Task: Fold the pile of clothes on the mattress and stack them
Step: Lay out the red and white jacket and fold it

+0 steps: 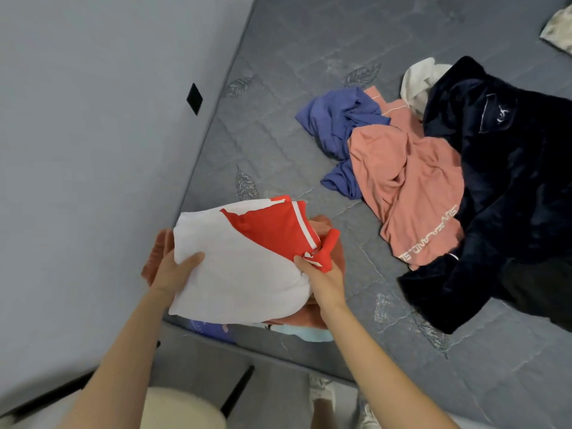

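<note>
Several garments (411,181) lie unfolded at two o'clock; left grip (173,274) and right grip (323,281) clutch a folded top (241,274) over your stack (309,315).

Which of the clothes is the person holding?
The white-and-red top, gripped by the left hand and right hand. The pink shirt, blue top and dark jacket lie loose on the mattress.

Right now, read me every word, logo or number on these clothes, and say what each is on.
Salmon-pink cotton T-shirt: a line of white capitals, upside down and creased, too blurred to read.
Dark navy velvet garment: small white emblem on its pocket, too small to read.
Red-and-white folded garment: white marks beside the right hand, unreadable.
Nothing can be quoted.
</note>
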Available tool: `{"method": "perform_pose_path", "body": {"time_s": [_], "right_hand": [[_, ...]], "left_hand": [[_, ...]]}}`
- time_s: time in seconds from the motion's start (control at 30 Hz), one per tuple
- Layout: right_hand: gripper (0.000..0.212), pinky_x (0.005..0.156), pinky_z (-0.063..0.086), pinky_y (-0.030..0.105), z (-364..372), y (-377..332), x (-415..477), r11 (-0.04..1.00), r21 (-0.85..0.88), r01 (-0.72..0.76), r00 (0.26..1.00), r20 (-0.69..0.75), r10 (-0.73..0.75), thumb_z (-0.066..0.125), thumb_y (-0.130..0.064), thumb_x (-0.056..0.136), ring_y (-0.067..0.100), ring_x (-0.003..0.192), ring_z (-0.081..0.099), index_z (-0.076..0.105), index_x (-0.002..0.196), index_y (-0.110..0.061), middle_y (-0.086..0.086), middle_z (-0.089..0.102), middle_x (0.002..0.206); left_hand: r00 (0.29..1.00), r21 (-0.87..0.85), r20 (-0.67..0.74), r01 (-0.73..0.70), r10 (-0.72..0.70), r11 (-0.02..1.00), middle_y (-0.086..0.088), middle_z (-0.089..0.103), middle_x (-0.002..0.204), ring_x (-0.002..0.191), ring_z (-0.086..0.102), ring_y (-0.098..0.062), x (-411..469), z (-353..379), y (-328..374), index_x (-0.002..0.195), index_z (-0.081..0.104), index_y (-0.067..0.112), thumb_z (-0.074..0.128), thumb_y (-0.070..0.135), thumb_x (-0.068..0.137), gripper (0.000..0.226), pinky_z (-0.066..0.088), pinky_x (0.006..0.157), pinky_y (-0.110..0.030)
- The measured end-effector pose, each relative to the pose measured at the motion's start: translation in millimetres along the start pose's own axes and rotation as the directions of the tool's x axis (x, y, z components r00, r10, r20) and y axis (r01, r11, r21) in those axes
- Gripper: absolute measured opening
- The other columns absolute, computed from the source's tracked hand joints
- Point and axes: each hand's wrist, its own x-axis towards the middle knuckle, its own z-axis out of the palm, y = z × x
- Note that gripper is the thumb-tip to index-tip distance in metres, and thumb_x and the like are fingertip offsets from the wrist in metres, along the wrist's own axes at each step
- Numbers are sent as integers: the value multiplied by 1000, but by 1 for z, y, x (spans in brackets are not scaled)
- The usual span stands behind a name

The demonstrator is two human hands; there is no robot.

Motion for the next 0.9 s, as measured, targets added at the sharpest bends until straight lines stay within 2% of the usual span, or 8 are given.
{"method": "perform_pose_path", "body": {"time_s": [0.2, 0.3, 0.33, 0.4, 0.5, 0.57, 0.67, 0.9], "right_hand": [[30, 91, 52, 43, -15, -8, 4, 961, -173, 218, 956, -162, -246, 81, -29, 73, 10, 90, 66, 64, 98, -26, -6, 70, 95], [72, 110, 34, 36, -17, -16, 3, 815, -390, 430, 833, -179, -524, 83, -23, 71, 18, 124, 47, 48, 133, -18, 4, 51, 133], [88, 115, 24, 33, -16, -19, 2, 741, -480, 470, 781, -164, -602, 82, -22, 73, 20, 136, 34, 33, 145, -14, 7, 39, 145], [92, 120, 9, 37, -9, -25, 0, 482, -687, 544, 627, -50, -777, 74, -26, 78, 26, 144, 19, 21, 151, -11, 11, 27, 154], [69, 119, 2, 45, 11, -22, 2, 15, -798, 603, 475, 344, -810, 58, -43, 83, 33, 144, 19, 40, 144, -16, 11, 34, 152], [60, 118, 10, 51, 26, -10, 12, -83, -791, 607, 508, 466, -724, 51, -50, 87, 37, 142, 25, 52, 138, -18, 12, 40, 149], [60, 114, 17, 55, 34, 11, 26, -120, -829, 546, 585, 480, -654, 44, -57, 89, 38, 139, 31, 54, 136, -22, 12, 45, 146], [62, 113, 17, 54, 23, 43, 24, -137, -854, 502, 645, 475, -598, 46, -56, 87, 37, 138, 31, 48, 141, -24, 10, 45, 146]], "left_hand": [[979, 215, -177, -59, 98, 975, -17, 62, 120, 108, 56, -35, 9, 12, -13, 130, 50, 8, 70, 31, 85, 55, 41, 88, -35], [950, 321, -248, -104, 190, 941, -13, 51, 135, 120, 48, -34, 10, 11, -18, 141, 37, 14, 70, 32, 83, 69, 38, 101, -42], [922, 403, -281, -139, 266, 905, -14, 45, 139, 124, 44, -35, 9, 13, -18, 142, 36, 13, 69, 30, 84, 69, 34, 103, -44], [844, 590, -260, -245, 469, 769, -18, 39, 142, 129, 36, -38, 0, 22, -14, 142, 36, 14, 60, 36, 88, 63, 26, 106, -49], [802, 714, 22, -430, 597, 552, -14, 34, 149, 138, 24, -34, -8, 46, -14, 145, 31, 28, 37, 49, 90, 59, 11, 112, -54], [833, 731, 136, -450, 536, 514, -8, 22, 157, 145, 11, -31, -10, 57, -23, 149, 22, 34, 27, 55, 90, 62, -1, 114, -53], [887, 748, 125, -378, 444, 545, 1, 4, 161, 148, -4, -22, -4, 60, -48, 151, 8, 38, 13, 64, 89, 67, -9, 114, -54], [894, 781, 163, -376, 418, 499, -3, 5, 161, 147, 2, -25, -5, 61, -65, 152, 4, 35, 3, 68, 91, 69, -8, 113, -54]]}}
